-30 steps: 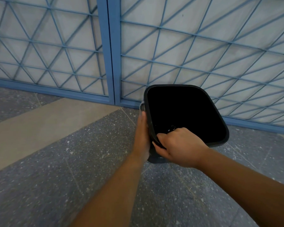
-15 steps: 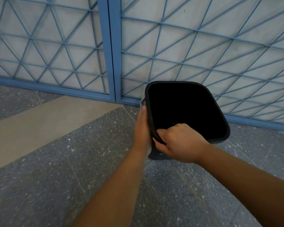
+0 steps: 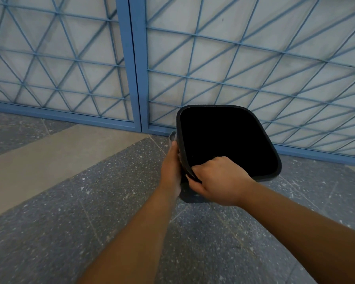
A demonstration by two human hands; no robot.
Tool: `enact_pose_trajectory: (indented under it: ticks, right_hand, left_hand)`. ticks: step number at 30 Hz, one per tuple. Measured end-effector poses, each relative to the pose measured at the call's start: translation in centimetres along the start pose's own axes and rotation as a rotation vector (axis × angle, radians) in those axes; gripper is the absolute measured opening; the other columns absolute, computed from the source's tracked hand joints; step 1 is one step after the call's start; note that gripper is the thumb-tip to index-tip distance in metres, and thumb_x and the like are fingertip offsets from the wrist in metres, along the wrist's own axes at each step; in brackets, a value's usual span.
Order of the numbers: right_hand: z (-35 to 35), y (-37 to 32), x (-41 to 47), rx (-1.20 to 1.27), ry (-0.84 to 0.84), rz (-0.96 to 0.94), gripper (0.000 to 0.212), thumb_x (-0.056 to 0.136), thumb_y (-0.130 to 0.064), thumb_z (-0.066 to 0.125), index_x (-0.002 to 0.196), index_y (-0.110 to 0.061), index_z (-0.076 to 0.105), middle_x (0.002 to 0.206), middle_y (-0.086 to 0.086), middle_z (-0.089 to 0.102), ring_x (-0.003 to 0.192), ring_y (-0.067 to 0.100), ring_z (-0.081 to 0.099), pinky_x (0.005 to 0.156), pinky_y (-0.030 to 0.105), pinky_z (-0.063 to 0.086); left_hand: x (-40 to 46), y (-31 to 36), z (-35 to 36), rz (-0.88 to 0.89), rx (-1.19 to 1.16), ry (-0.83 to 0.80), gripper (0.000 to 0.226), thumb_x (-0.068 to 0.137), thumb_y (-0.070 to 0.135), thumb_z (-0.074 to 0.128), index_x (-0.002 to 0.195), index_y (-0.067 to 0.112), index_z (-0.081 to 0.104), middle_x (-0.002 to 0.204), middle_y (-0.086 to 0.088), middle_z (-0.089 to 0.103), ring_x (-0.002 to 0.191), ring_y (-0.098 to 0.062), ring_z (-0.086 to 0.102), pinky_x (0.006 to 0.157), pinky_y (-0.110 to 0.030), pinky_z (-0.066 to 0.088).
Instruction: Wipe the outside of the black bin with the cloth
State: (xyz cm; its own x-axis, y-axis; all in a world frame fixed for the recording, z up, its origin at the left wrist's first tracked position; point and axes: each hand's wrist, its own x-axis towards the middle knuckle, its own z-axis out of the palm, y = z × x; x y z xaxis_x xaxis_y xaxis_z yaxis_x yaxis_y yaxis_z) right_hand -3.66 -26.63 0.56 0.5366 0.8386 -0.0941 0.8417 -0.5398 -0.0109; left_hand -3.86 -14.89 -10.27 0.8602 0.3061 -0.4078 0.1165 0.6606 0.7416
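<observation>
A black bin (image 3: 262, 130) with a rounded square rim stands on the floor, its dark opening facing me. My right hand (image 3: 217, 181) grips the near-left corner of the rim, fingers curled inside. My left hand (image 3: 171, 169) lies flat against the bin's left outer wall. A small grey piece of cloth (image 3: 172, 136) peeks out above its fingertips, pressed between the palm and the wall. Most of the cloth is hidden behind the hand.
A blue metal lattice gate (image 3: 135, 64) with pale panels rises right behind the bin. The floor is dark speckled stone (image 3: 80, 232) with a beige strip (image 3: 39, 156) running on the left.
My left hand has slid a little along the bin's left wall with the cloth, and a bit more cloth shows above the fingers. The right hand keeps its grip on the rim.
</observation>
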Motion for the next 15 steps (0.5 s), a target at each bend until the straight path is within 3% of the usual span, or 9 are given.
enact_pose_trajectory:
  ticks: [4, 7, 11, 15]
  right_hand:
    - [-0.2, 0.0, -0.1, 0.006, -0.021, 0.001, 0.042, 0.098, -0.044, 0.031, 0.072, -0.018, 0.051, 0.067, 0.001, 0.057, 0.061, 0.019, 0.053, 0.063, 0.035, 0.044]
    - [-0.4, -0.1, 0.0, 0.018, -0.029, 0.006, 0.041, 0.098, -0.044, 0.031, 0.070, -0.019, 0.049, 0.064, -0.001, 0.053, 0.058, 0.018, 0.049, 0.063, 0.035, 0.044]
    - [-0.2, 0.0, 0.0, 0.010, -0.020, 0.005, 0.038, 0.097, -0.043, 0.033, 0.067, -0.021, 0.043, 0.063, -0.002, 0.049, 0.056, 0.017, 0.047, 0.060, 0.033, 0.041]
    - [-0.3, -0.1, -0.1, 0.002, -0.027, -0.004, 0.038, 0.097, -0.043, 0.032, 0.072, -0.020, 0.049, 0.065, -0.002, 0.052, 0.058, 0.016, 0.048, 0.061, 0.033, 0.042]
  left_hand:
    - [-0.9, -0.6, 0.7, 0.086, -0.017, 0.024, 0.041, 0.110, 0.048, 0.051, 0.119, 0.018, 0.078, 0.126, -0.015, 0.076, 0.124, -0.031, 0.070, 0.110, -0.049, 0.052]
    - [-0.3, -0.7, 0.4, 0.042, -0.036, 0.052, 0.048, 0.104, 0.054, 0.057, 0.122, 0.015, 0.078, 0.127, -0.016, 0.076, 0.130, -0.039, 0.067, 0.116, -0.053, 0.049]
    - [-0.2, 0.6, 0.8, 0.018, -0.007, 0.016, 0.044, 0.111, 0.046, 0.048, 0.119, 0.015, 0.077, 0.122, -0.012, 0.079, 0.116, -0.027, 0.075, 0.102, -0.041, 0.058]
    - [-0.7, -0.1, 0.1, 0.006, -0.012, 0.013, 0.045, 0.112, 0.046, 0.045, 0.119, 0.015, 0.078, 0.117, -0.010, 0.080, 0.121, -0.030, 0.073, 0.106, -0.042, 0.055]
